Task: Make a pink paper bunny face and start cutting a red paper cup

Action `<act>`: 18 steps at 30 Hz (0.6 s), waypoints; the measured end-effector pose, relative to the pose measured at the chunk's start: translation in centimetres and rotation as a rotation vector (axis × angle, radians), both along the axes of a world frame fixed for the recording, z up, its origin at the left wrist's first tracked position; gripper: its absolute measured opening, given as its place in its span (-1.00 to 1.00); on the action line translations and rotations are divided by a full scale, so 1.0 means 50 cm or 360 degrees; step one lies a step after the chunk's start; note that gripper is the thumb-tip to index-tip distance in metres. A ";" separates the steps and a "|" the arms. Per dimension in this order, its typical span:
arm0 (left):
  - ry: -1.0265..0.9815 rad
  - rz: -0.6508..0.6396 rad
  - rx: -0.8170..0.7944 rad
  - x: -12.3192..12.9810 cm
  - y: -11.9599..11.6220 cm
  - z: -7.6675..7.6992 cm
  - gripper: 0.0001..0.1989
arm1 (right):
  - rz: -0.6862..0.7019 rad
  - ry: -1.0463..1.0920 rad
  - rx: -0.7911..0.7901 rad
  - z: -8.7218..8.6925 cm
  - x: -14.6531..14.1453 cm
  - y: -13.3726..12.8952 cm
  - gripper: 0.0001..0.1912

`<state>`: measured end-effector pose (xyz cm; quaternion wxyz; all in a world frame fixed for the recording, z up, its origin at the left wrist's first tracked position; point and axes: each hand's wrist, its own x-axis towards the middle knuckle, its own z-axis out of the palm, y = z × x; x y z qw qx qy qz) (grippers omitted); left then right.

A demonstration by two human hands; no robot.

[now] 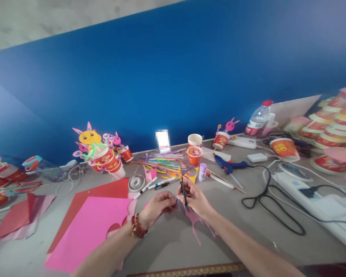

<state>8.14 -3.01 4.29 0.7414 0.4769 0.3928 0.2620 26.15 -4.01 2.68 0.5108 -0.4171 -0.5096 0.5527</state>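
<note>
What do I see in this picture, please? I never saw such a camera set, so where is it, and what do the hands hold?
There is no robot here. One camera, worn on a person's head, looks forward and down, so the bare forearms enter from below.

The right hand holds what looks like dark scissors. The left hand, with a beaded bracelet at its wrist, pinches a small bluish piece, too small to name.

On the grey table, a pink sheet overlaps a red sheet at the left. Beyond the hands are pens, a tape roll and a purple-capped tube. To the right are a blue glue gun and a red-capped bottle. Behind everything stands a blue wall.
</note>
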 end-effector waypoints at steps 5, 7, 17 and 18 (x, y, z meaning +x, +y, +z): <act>0.0101 0.0013 0.0138 0.001 0.000 -0.001 -0.73 | 0.0010 0.0009 0.0011 -0.004 -0.001 0.000 -0.73; 0.0149 0.0009 0.0200 0.001 0.001 -0.002 -0.74 | 0.0026 0.0000 0.0017 -0.006 -0.002 -0.001 -0.73; 0.0195 0.0145 0.0399 0.009 0.004 0.000 -0.78 | -0.0022 0.0083 0.0011 -0.013 0.000 0.007 -0.71; 0.0183 0.0146 0.0409 0.009 0.004 -0.001 -0.79 | 0.0002 0.0073 0.0027 -0.016 -0.001 0.006 -0.72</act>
